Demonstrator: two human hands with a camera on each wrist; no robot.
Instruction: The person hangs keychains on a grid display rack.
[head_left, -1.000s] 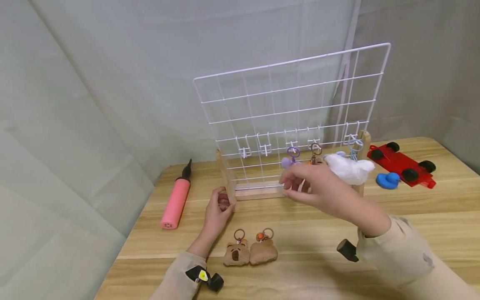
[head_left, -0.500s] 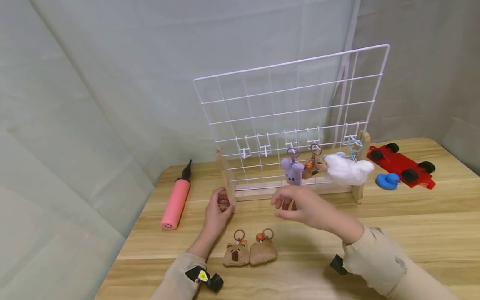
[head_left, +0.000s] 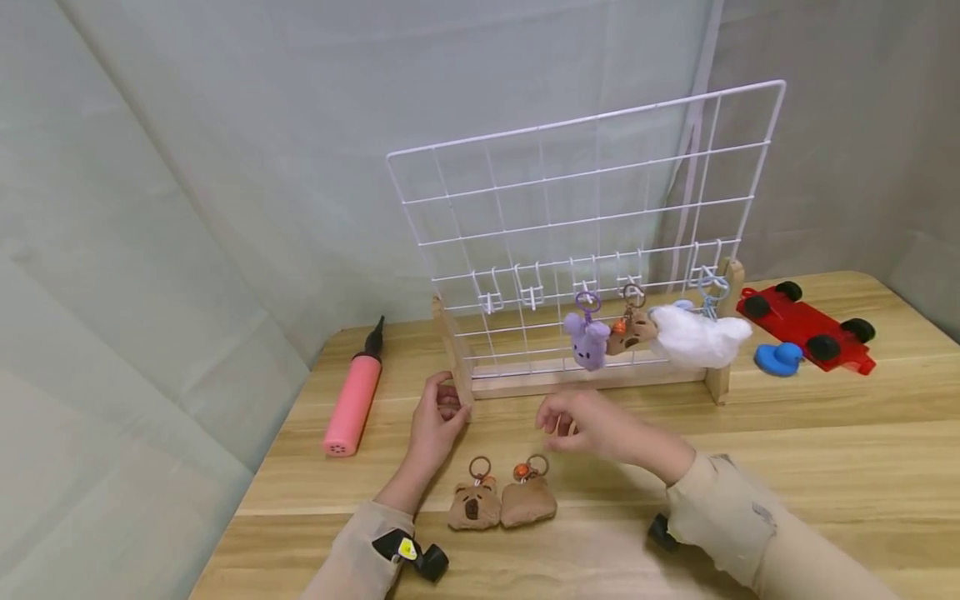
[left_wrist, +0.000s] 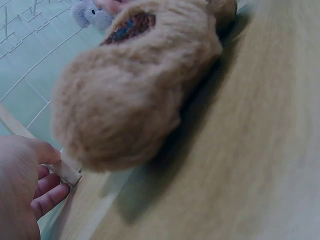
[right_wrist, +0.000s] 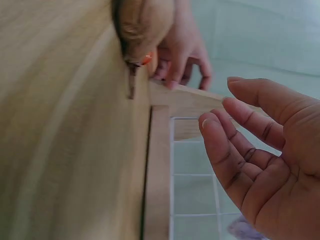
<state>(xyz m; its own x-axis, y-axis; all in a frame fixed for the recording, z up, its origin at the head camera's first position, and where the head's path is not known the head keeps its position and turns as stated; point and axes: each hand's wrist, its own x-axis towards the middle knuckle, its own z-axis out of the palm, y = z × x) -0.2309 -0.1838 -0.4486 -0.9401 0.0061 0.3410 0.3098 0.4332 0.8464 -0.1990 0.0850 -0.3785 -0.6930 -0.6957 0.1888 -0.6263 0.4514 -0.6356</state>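
At the left end of the white wire rack [head_left: 592, 173], my left hand [head_left: 433, 427] pinches the wooden foot [head_left: 459, 367] between thumb and fingers. My right hand [head_left: 592, 423] hovers before the rack's base, fingers loosely bent and holding nothing; the right wrist view shows its empty palm [right_wrist: 280, 170]. Below the hands, a brown bear keychain [head_left: 474, 505] lies face up beside a second brown plush keychain [head_left: 528, 502], its face hidden. From the rack's hooks hang a purple plush [head_left: 587, 343], a brown plush [head_left: 632, 333] and a white fluffy one [head_left: 697, 336].
On the left lies a pink pump [head_left: 352, 407] with a black nozzle. To the rack's right are a blue duck [head_left: 780, 359] and a red toy car [head_left: 806, 325] with black wheels. Two bare hooks [head_left: 532, 294] hang on the rack's left part. Curtains stand behind the table.
My right hand has moved down and toward me from beside the purple plush, which now shows whole. My left hand keeps its hold on the wooden foot.
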